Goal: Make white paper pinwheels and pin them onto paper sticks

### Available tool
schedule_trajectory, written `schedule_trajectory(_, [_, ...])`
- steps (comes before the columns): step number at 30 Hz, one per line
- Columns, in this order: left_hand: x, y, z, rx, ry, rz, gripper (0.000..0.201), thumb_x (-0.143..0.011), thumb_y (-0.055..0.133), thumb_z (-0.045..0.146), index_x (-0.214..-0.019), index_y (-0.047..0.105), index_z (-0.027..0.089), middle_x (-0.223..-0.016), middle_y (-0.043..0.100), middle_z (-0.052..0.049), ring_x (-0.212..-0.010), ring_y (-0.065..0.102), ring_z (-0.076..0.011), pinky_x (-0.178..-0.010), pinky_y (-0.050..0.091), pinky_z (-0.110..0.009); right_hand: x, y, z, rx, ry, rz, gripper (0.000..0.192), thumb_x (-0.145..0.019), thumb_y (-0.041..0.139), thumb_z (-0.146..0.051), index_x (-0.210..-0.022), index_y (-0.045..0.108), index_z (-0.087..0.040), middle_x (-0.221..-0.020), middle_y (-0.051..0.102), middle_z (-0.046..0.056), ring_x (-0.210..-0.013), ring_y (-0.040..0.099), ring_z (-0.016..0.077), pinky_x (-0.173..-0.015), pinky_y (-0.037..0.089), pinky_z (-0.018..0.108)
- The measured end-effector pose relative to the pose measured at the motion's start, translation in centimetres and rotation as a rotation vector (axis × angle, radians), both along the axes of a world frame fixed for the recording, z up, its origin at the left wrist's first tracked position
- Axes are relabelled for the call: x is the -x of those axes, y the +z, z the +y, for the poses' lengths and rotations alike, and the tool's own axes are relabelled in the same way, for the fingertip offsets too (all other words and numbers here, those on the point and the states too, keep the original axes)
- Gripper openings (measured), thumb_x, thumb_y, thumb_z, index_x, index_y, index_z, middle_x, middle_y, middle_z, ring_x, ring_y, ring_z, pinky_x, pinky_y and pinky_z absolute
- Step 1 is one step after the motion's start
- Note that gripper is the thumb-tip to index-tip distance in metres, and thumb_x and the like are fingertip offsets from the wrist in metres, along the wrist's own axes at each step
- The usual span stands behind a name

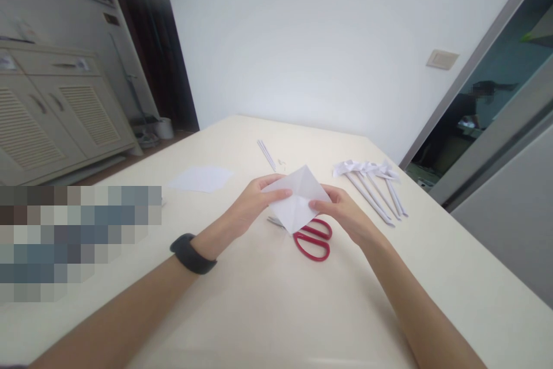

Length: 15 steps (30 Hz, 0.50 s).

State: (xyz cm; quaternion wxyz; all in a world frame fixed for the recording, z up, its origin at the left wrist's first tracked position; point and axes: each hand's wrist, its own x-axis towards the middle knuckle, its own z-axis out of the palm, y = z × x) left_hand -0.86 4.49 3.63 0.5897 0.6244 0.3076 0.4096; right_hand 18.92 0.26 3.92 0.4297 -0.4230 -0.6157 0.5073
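A creased white paper square [298, 196] is held just above the cream table [268, 311], turned like a diamond. My left hand [250, 205] pinches its left corner, thumb on top, and a black band sits on that wrist. My right hand [343, 210] grips the paper's right side. Red-handled scissors [313, 239] lie on the table directly under the paper, partly hidden by it.
Several finished paper pinwheels on rolled white sticks [374, 185] lie to the right. A flat white sheet [201, 178] rests at the left, and thin white paper sticks [266, 154] lie farther back. A cabinet [52, 115] stands beyond the table's left edge.
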Motion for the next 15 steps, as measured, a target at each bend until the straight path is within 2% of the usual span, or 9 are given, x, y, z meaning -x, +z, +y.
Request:
schedule_trajectory(5, [-0.14,0.24,-0.14,0.067,-0.041,-0.144,0.046,-0.071,0.065,0.028,-0.115,0.058,0.018,-0.108,0.064,-0.009,-0.094,0.059,-0.022,-0.075,0.045,-0.028,0.25,0.35,-0.18,-0.01,-0.003,0.067,0.032,-0.074,0.054,-0.021,-0.105,0.06,-0.019,-0.095,0.064,0.004,-0.083,0.058,0.0181,-0.075,0.048,0.032])
schedule_trajectory(10, [-0.24,-0.11,-0.13,0.088,-0.099,-0.2,0.04,-0.072,0.063,0.019,-0.111,0.059,0.017,-0.109,0.064,-0.008,-0.099,0.057,-0.0212,-0.083,0.044,-0.03,0.17,0.58,-0.21,-0.064,0.043,0.091,0.038,-0.076,0.054,-0.019,-0.114,0.056,-0.023,-0.1,0.063,0.003,-0.085,0.058,0.017,-0.075,0.048,0.031])
schedule_trajectory(15, [-0.38,-0.66,0.11,0.115,-0.048,-0.164,0.019,-0.074,0.062,0.023,-0.091,0.065,0.017,-0.096,0.066,-0.005,-0.091,0.059,-0.0192,-0.081,0.044,-0.029,-0.12,0.6,-0.15,-0.083,0.064,0.044,0.04,-0.076,0.053,-0.019,-0.116,0.057,-0.024,-0.105,0.063,0.003,-0.089,0.058,0.0176,-0.078,0.047,0.031])
